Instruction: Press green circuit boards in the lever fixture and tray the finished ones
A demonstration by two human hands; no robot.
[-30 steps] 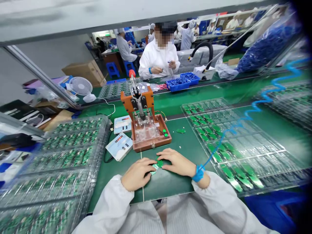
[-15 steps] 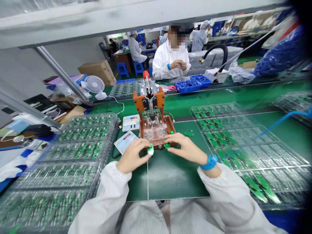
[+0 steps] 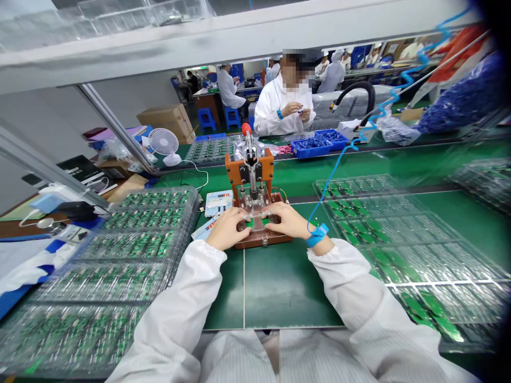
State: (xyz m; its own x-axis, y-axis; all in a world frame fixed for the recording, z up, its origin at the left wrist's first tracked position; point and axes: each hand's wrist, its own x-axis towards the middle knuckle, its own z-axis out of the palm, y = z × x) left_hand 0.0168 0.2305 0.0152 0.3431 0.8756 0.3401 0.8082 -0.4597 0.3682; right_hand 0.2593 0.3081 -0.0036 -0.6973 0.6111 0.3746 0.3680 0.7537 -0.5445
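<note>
My left hand (image 3: 228, 229) pinches a small green circuit board (image 3: 249, 223) at the left side of the clear plate of an orange-framed press fixture (image 3: 249, 173). On the plate's right side, my right hand (image 3: 290, 220) has thumb and fingers around a second green circuit board (image 3: 265, 221). Both boards are partly covered by fingers, and I cannot tell whether they are fully seated. The fixture's red-knobbed lever (image 3: 246, 129) stands upright behind my hands. A blue wrist strap (image 3: 318, 234) with a coiled cord circles my right wrist.
Stacked clear trays of green boards (image 3: 139, 247) lie on the left. Another tray (image 3: 431, 255), partly filled with boards, lies on the right. Small meters with digital displays (image 3: 219, 202) sit left of the fixture. Across the bench, a person in white works behind blue bins (image 3: 315, 142).
Both hands have moved forward from the fixture's front edge onto its clear plate, carrying the boards with them. The blue cord now hangs across the right side of the view.
</note>
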